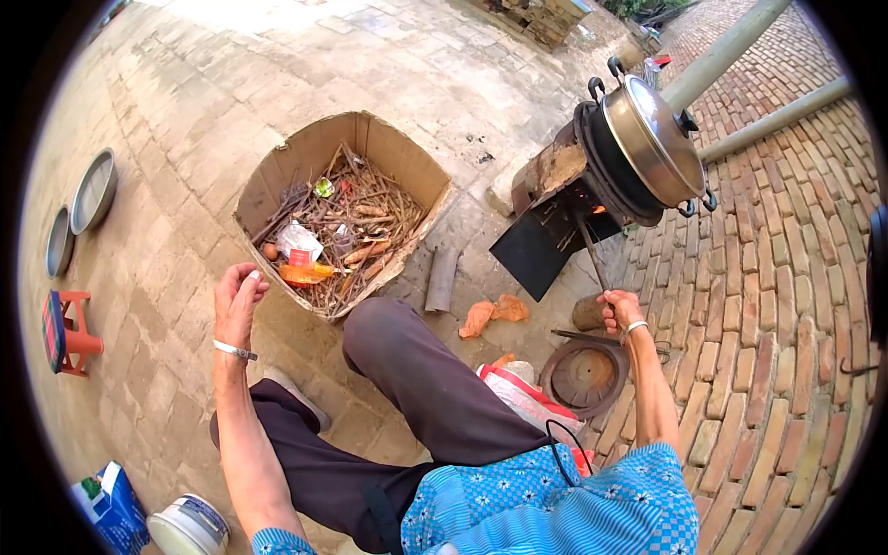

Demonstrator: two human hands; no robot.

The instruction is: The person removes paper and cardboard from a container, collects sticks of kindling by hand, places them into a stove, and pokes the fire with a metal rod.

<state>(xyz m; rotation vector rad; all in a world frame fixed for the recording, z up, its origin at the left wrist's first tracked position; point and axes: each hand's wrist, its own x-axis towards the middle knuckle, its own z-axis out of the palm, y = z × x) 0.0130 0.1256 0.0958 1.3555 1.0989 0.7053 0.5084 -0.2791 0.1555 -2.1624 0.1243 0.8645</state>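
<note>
My right hand (623, 312) is closed around the near end of a long thin dark stick (592, 254). The stick's far end reaches into the mouth of a small stove (555, 171), where orange flame (599, 210) shows. On the stove sits a large steel pot (647, 139) with a shiny lid and black handles. My left hand (239, 294) is held up beside the near left corner of a cardboard box (407, 166). Its fingers are loosely bent, with nothing visible in them. Twigs (370, 208), wrappers and an orange packet (305, 272) fill the box.
A log (442, 279) and crumpled orange paper (495, 314) lie before the stove. Near my right arm are a round iron piece (585, 377) and a brick wall (740, 324). Left are metal basins (94, 191), a red stool (79, 335) and a white bucket (190, 527).
</note>
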